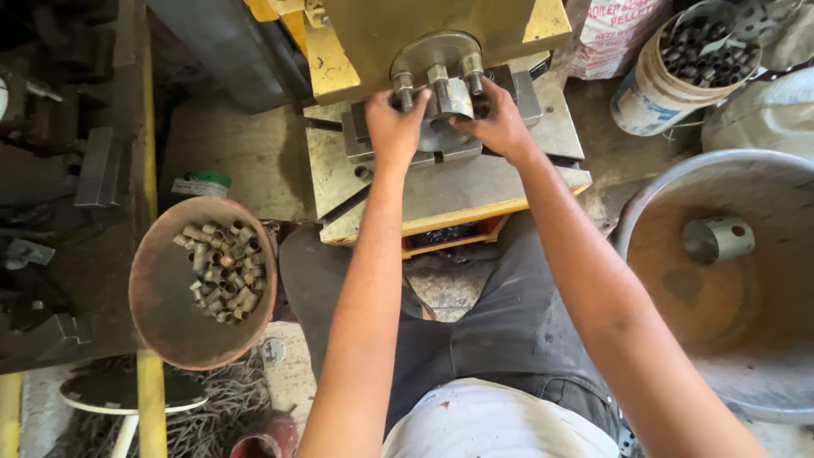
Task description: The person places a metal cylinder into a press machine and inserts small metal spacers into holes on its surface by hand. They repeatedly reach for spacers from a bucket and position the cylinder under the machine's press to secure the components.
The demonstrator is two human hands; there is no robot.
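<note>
A yellow press machine (373, 34) stands in front of me with a grey steel die block (441, 182) on its bed. My left hand (392, 127) rests on the left side of the die, fingers curled near a bolt. My right hand (496, 125) reaches in from the right, its fingers at the shiny metal piece (454, 97) under the round ram plate (437, 53). Whether either hand grips a small part is hidden by the fingers.
A rusty pan (161, 314) holding several short metal tubes (222, 271) sits at my left. A large metal basin (678, 280) at the right holds one punched tube (719, 239). A bucket (653, 89) of dark tubes and a white sack (610, 34) stand behind.
</note>
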